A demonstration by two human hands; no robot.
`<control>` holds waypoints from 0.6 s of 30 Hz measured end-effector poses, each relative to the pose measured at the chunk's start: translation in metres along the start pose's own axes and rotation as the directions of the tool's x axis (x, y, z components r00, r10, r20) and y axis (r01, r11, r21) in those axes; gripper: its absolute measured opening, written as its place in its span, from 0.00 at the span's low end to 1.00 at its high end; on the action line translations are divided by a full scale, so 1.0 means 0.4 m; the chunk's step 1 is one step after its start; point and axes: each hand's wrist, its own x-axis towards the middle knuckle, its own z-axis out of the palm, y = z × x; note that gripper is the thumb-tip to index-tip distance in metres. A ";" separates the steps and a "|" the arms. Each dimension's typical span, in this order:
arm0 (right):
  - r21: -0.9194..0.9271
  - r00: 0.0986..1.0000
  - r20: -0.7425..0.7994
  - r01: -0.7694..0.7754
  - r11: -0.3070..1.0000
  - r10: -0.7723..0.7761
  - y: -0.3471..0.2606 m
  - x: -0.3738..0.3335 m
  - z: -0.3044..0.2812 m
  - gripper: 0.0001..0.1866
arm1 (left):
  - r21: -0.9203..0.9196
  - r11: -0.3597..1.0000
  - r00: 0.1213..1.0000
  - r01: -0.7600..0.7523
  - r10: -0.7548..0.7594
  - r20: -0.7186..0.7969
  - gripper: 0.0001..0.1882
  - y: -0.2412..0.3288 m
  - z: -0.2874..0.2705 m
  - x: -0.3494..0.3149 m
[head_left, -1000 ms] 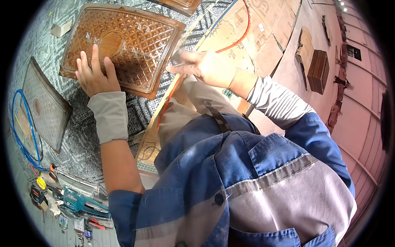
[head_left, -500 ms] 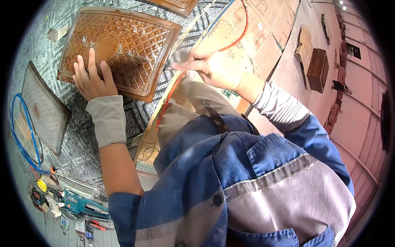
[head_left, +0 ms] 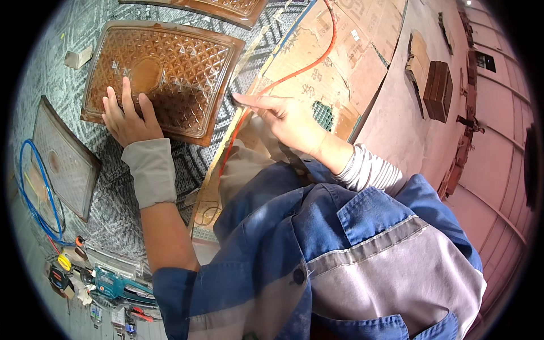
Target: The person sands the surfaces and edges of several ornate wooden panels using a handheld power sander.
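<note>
left hand (head_left: 135, 120): fingers spread, laid on the near left part of an amber, diamond-embossed rectangular panel (head_left: 184, 73), gripping nothing
right hand (head_left: 294, 123): beside the panel's right edge, fingers pointing left; cannot tell whether they pinch anything
panel: on grey patterned carpet (head_left: 113, 198), far left
right: orange hose (head_left: 300, 71) across brown cardboard (head_left: 362, 73)
near left: teal power tool (head_left: 113, 283)

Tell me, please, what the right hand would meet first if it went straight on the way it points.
The right hand would probably meet the right edge of the brown panel first, though depth is unclear.
</note>
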 end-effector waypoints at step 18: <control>-0.349 0.838 -0.452 0.149 0.925 -0.306 0.056 0.111 0.031 0.24 | 0.018 0.998 0.999 -0.053 0.053 -0.014 0.25 -0.003 -0.005 0.008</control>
